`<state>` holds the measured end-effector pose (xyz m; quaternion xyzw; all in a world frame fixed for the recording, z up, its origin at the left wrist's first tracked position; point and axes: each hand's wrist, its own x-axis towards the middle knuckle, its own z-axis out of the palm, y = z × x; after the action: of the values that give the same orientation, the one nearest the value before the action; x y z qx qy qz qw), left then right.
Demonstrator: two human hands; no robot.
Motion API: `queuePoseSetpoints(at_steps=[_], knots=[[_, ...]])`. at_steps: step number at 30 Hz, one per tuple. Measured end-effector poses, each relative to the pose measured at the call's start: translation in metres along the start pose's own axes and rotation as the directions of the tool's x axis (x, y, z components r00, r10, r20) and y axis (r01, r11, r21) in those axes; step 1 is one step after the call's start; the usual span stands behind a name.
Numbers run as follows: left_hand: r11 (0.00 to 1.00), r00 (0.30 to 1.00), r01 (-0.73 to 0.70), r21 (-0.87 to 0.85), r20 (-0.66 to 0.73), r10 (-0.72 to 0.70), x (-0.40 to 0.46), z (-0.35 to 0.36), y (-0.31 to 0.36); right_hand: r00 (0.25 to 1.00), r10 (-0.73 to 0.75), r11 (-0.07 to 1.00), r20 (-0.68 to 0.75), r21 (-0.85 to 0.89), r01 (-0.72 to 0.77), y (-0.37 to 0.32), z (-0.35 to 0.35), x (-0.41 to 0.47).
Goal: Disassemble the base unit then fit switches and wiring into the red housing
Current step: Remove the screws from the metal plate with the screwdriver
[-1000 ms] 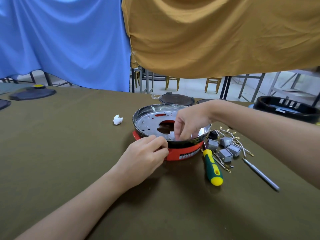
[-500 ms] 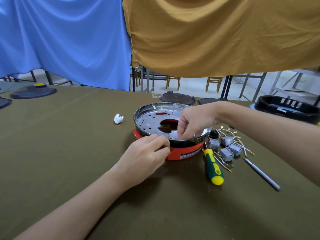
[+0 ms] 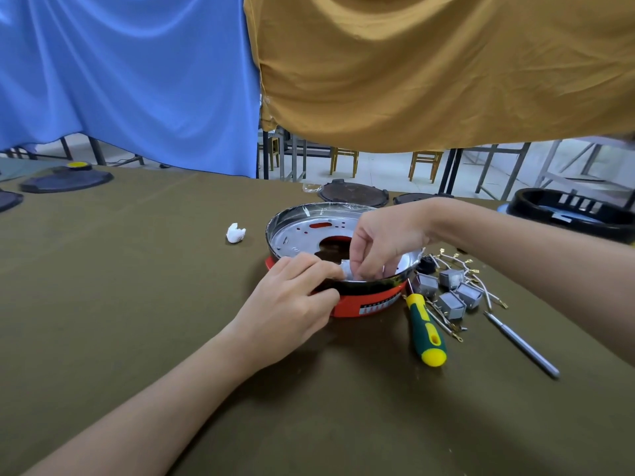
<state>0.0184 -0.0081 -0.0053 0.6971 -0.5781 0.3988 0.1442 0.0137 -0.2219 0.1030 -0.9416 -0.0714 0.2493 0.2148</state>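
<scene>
The round base unit sits mid-table: a red housing with a shiny metal pan set in it, wrapped in thin clear film. My left hand grips the near rim, fingers curled over the edge. My right hand reaches down inside the pan and pinches a crumpled bit of whitish film at the near wall. Right of the housing lie several grey switches with wires ending in brass terminals.
A green-and-yellow screwdriver and a thin metal tool lie right of the base. A white crumpled scrap is to the left. Dark lids sit behind, a black ring housing far right, dark discs far left.
My right hand's fingers have shifted slightly at the pan's near wall, working the film. My left hand keeps its hold on the rim.
</scene>
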Motion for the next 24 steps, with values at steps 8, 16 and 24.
queuePoseSetpoints(at_steps=[8, 16, 24], knots=[[1.0, 1.0, 0.002, -0.004, 0.006, -0.002, -0.002, 0.001, -0.001, 0.999, 0.038, 0.993, -0.024, -0.108, -0.041, -0.005, 0.005, 0.0], [1.0, 1.0, 0.006, -0.009, 0.012, -0.006, -0.002, 0.0, -0.001, 0.996, -0.058, 0.992, -0.071, -0.112, 0.05, -0.008, 0.008, -0.008], [1.0, 1.0, 0.005, -0.007, 0.018, -0.005, -0.001, -0.001, -0.001, 0.996, -0.046, 0.995, -0.083, -0.087, 0.039, -0.004, 0.011, -0.006]])
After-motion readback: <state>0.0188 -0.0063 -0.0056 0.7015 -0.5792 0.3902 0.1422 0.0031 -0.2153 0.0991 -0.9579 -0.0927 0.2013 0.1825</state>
